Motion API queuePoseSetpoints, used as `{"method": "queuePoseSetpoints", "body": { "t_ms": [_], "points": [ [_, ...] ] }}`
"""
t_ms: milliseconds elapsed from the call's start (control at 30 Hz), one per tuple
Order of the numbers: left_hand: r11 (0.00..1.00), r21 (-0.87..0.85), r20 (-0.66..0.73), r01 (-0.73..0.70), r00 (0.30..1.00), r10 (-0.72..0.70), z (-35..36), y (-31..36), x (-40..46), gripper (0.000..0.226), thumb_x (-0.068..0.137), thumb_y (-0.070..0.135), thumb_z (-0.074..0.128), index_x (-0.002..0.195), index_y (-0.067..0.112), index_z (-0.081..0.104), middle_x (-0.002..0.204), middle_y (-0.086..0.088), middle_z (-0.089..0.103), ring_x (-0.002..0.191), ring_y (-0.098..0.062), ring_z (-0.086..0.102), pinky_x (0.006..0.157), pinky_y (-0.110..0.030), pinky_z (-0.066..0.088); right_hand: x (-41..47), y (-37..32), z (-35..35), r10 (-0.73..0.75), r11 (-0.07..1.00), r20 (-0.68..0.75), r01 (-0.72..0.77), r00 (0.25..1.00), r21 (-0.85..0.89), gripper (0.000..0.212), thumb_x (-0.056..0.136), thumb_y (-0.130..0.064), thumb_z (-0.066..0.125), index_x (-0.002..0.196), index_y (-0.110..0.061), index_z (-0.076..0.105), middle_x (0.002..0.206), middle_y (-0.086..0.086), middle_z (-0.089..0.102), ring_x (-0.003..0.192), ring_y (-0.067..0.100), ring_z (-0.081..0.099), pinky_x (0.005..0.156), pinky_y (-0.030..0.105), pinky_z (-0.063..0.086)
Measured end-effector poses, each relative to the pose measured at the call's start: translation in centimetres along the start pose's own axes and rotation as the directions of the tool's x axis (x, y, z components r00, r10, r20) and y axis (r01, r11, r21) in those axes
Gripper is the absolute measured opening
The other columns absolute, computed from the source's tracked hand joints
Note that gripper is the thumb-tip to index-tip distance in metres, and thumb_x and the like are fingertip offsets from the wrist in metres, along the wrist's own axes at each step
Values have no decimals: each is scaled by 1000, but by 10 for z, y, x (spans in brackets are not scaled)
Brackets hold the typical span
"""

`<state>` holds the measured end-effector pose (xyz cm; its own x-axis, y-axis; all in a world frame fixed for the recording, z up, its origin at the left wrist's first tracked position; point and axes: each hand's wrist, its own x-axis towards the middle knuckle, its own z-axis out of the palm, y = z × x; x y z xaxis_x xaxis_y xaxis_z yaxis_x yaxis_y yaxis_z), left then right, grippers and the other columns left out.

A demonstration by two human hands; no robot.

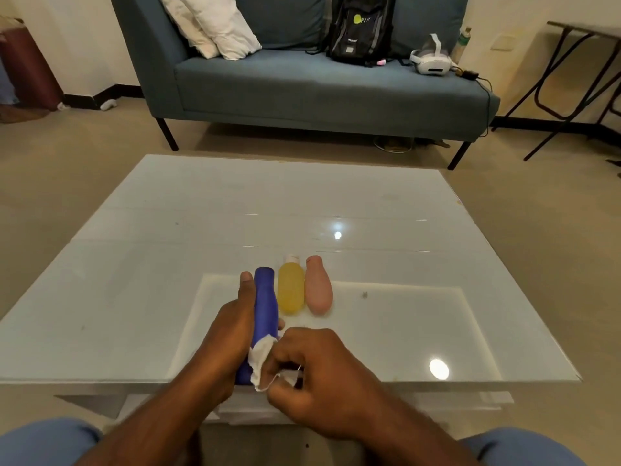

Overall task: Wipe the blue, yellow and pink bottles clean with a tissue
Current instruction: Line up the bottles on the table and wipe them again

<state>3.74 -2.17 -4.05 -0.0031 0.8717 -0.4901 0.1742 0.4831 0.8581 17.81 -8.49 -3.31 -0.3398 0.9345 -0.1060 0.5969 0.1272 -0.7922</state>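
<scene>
My left hand (228,331) grips the blue bottle (265,304), which lies lengthwise near the front edge of the white glass table (134,264); my thumb runs along its left side. My right hand (316,371) pinches a crumpled white tissue (260,359) against the near end of the blue bottle. The yellow bottle (290,289), with a white cap, lies just right of the blue one. Beside it lies the pink bottle (318,287). Both rest on the table, untouched.
Beyond the table stands a blue sofa (302,89) with white pillows (215,25), a black backpack (361,28) and a white headset (431,60). A folding table (578,72) stands at the far right. My knees show at the bottom corners.
</scene>
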Motion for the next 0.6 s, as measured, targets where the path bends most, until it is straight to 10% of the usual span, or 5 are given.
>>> {"method": "queuePoseSetpoints", "body": {
  "t_ms": [167, 300, 600],
  "points": [
    [1000, -4, -72, 27, 997, -27, -12, -4, 27, 47, 92, 42, 66, 123, 8, 57, 98, -17, 73, 83, -35, 72, 71, -41, 59, 7, 4, -19, 81, 997, -234, -78, 969, 23, 9, 94, -24, 69, 100, -28, 75, 105, -18, 70, 95, 4, 67, 82, 15, 57],
    [964, 264, -112, 12, 994, 19, -14, -9, 33, 65, 80, 13, 79, 133, 11, 42, 117, -16, 57, 100, -34, 62, 87, -48, 57, 4, 4, -22, 126, 992, -209, -129, 970, 1, 10, 97, -27, 69, 103, -35, 70, 108, -20, 66, 97, 5, 67, 83, 7, 51],
    [770, 610, -129, -187, 935, 329, -14, -6, 29, 90, 90, 16, 72, 158, 19, 12, 160, -10, 29, 140, -32, 43, 107, -42, 44, 2, 1, -23, 132, 989, -177, -140, 975, -36, 14, 98, -28, 68, 112, -30, 71, 115, -15, 68, 98, 7, 65, 88, 11, 51]
  ]
}}
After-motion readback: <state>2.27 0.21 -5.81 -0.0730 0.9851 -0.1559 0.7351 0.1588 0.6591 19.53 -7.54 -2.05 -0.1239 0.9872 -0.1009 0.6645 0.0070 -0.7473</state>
